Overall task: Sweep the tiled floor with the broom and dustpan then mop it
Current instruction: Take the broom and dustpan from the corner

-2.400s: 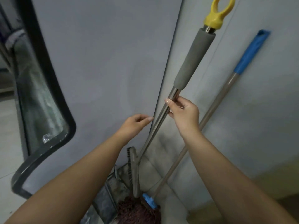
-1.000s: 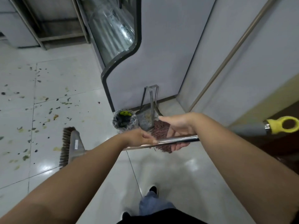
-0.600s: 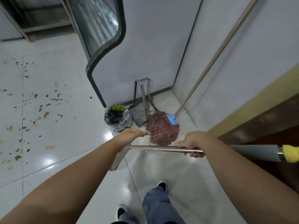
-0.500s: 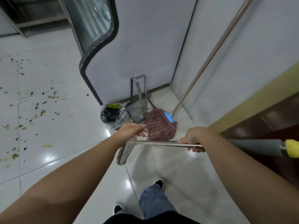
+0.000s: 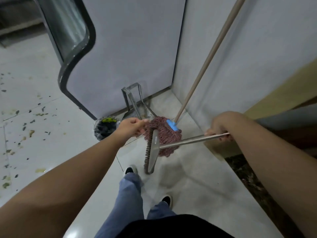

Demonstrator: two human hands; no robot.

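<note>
Head view, right hand: Your right hand (image 5: 218,127) gripped the broom (image 5: 171,144) by its metal shaft, fingers curled round it, at the right of the frame.
Head view, broom axis: The shaft ran from that grip leftward and slightly down the frame to the broom head (image 5: 151,152). The head lay crosswise to the shaft, bristles facing left, above the tiled floor (image 5: 51,148); contact with the tiles could not be confirmed.
Head view, left hand: Your left hand (image 5: 131,127) reached forward with fingers curled at the lower part of the dustpan handle (image 5: 132,98). A closed grip on the handle looked likely but could not be confirmed, because the fingertips were blurred against the mop head.
Head view, dustpan: The dustpan (image 5: 145,112) stood in the corner, just beyond the left hand and against the grey cabinet (image 5: 128,48), its handle upright.
Head view, nearer hand: The left hand was the nearer one to the dustpan; the right was well apart from it, occupied with the broom.
Head view, mop: The mop (image 5: 164,133) leaned on the right wall, its red strands on the floor just beside the dustpan and behind the broom head.
Head view, debris: Scattered debris (image 5: 25,127) lay to your left, well apart from the broom head.
Next move, judged: You would have needed to lift the dustpan clear of the mop strands, then turn left.
</note>
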